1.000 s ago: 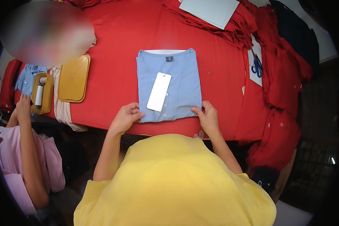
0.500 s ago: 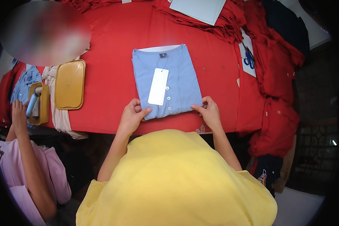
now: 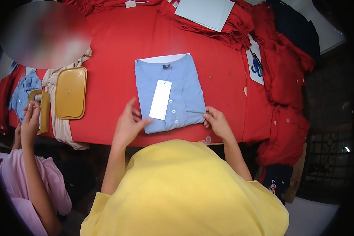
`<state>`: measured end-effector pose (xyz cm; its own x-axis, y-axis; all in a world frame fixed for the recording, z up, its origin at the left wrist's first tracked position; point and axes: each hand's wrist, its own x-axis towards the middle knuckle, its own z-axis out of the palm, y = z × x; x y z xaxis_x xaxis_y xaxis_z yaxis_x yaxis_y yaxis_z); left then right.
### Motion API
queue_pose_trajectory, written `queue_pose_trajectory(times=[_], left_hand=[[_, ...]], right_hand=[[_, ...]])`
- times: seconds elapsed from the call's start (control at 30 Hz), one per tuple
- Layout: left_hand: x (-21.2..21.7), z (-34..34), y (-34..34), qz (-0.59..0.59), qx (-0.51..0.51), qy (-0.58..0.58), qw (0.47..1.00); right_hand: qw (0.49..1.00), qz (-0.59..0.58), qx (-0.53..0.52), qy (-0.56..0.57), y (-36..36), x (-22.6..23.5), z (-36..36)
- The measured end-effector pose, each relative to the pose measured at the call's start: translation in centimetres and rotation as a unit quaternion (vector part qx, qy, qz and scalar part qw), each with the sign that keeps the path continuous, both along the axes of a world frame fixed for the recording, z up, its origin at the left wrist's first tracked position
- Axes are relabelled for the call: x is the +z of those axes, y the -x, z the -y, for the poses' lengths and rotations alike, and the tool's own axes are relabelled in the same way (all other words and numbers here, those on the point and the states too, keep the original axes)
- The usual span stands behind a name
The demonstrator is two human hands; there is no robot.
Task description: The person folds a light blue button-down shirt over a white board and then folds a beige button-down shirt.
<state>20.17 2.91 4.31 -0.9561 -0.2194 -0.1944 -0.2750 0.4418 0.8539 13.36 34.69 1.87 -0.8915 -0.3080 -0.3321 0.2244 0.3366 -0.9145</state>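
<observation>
A folded light-blue shirt (image 3: pixel 188 92) lies in front of me with its buttons up. White card (image 3: pixel 185 57) shows along its neckline, and a blank-looking white hang tag (image 3: pixel 160 100) rests on its chest by a dark string. My left hand (image 3: pixel 126 126) is open at the shirt's lower left corner, fingers spread, the thumb tip at the fabric's edge. At the lower right side, my right hand (image 3: pixel 217 122) pinches the shirt's edge between thumb and fingers.
Red cloth (image 3: pixel 114 51) covers the table. A mustard-yellow lid (image 3: pixel 70 94) and an open box (image 3: pixel 45 114) sit left, beside a co-worker's raised hand (image 3: pixel 30 118). Blue-handled scissors (image 3: pixel 256 67) lie right. White sheets (image 3: pixel 204 13) top red garments at the back.
My left hand has let go of the shirt's lower left edge and spread its fingers. The shirt has shifted slightly toward me. The co-worker's hand has lifted off a light-blue object.
</observation>
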Motion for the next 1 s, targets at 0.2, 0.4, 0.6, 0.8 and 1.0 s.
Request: queue_pose_trajectory(times=[0.2,0.4,0.6,0.8,1.0], left_hand=[[1.2,-1.4,10.4,-0.284,-0.051,0.297,0.910],[0.9,-7.1,22.0,-0.122,-0.118,0.292,0.941],[-1.6,-9.5,21.8,-0.136,-0.138,0.134,0.972],[-0.4,-8.9,22.7,-0.035,-0.143,0.119,0.982],[-1.3,-9.2,22.8,-0.041,-0.139,0.156,0.977]], right_hand=[[0.997,-0.053,-0.035,-0.046,-0.3,1.4,1.1],[0.994,-0.072,-0.025,-0.082,-0.4,1.7,1.1],[0.991,-0.112,-0.063,-0.021,2.0,1.1,3.3],[0.996,-0.060,-0.043,0.048,7.5,0.6,4.3],[0.993,-0.089,0.014,-0.072,13.9,1.7,5.6]])
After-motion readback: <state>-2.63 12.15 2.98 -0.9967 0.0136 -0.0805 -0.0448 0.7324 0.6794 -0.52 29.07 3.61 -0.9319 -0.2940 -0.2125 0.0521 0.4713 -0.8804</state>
